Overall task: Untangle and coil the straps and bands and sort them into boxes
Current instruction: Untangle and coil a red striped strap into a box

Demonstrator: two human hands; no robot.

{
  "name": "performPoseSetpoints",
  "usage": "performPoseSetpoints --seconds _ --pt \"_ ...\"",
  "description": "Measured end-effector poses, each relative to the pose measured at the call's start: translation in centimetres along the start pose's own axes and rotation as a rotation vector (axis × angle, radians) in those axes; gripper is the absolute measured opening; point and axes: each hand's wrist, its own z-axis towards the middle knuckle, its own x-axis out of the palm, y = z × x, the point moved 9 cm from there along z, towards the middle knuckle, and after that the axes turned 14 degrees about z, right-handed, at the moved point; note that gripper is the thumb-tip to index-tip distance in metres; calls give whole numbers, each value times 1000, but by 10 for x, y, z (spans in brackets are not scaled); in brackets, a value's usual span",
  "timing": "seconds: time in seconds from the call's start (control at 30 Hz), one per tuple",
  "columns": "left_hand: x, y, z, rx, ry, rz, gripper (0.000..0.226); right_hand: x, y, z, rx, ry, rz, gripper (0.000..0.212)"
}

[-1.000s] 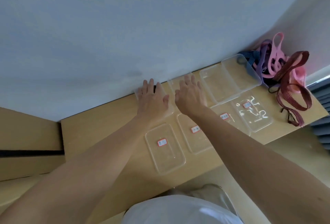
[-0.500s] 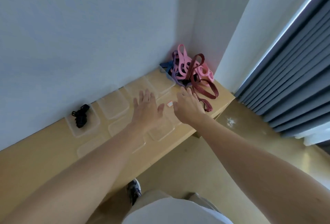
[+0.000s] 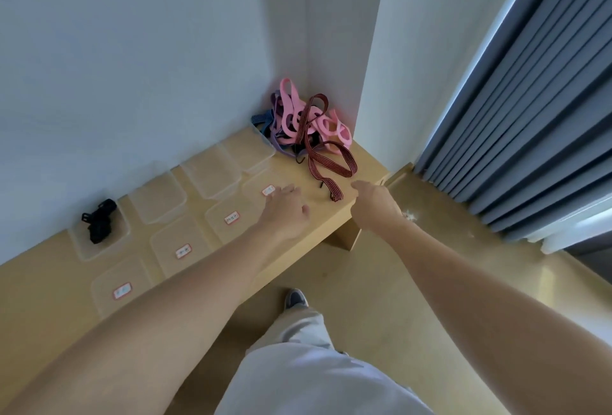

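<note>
A tangled pile of straps and bands (image 3: 299, 118) lies in the table's far right corner: pink bands, a purple one, a blue striped one. A dark red striped strap (image 3: 326, 163) trails out of the pile toward the front edge. Several clear plastic boxes (image 3: 212, 171) stand in a row along the wall, with labelled lids (image 3: 180, 249) in front of them. The leftmost box holds a coiled black strap (image 3: 98, 221). My left hand (image 3: 286, 209) hovers over the table near the lids, fingers relaxed and holding nothing. My right hand (image 3: 372, 198) reaches out just right of the red strap's end, also holding nothing.
The wooden table (image 3: 334, 219) ends at a corner of white walls. Grey curtains (image 3: 530, 116) hang at the right. The floor (image 3: 381, 282) and my shoe (image 3: 295, 298) show below the table's front edge.
The view swung right from the boxes to the strap pile. Both hands left the far boxes and moved right, spreading apart toward the red strap's end.
</note>
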Motion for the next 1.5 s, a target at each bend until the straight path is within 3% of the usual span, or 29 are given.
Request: performPoseSetpoints --seconds 0.13,0.3,0.43,0.57,0.67,0.8,1.03,1.2,1.3,1.5 --pt "7 -9 19 48 27 -65 16 9 -22 20 46 66 -8 56" --pt "19 -28 56 170 4 -124 35 30 -48 60 92 153 -37 61" --pt "23 -41 82 204 -31 -209 21 38 -49 89 51 144 -11 45" --pt "33 -41 100 110 16 -427 23 40 -50 110 115 105 121 10" --pt "26 -38 109 22 -13 -633 30 32 -49 121 132 100 300 16" --pt "5 -33 113 -92 -38 -916 34 6 -34 137 58 113 479 6" --pt "-59 -49 117 -221 -94 -1281 8 -53 25 180 -60 276 779 11" --pt "-109 -65 101 -259 -219 -1436 21 -84 71 190 -132 541 953 11" --pt "-131 -76 90 -232 -293 -1522 36 -104 88 195 -207 639 938 14" --pt "-164 -113 66 -87 -394 -1323 63 -140 109 186 -339 763 894 10"
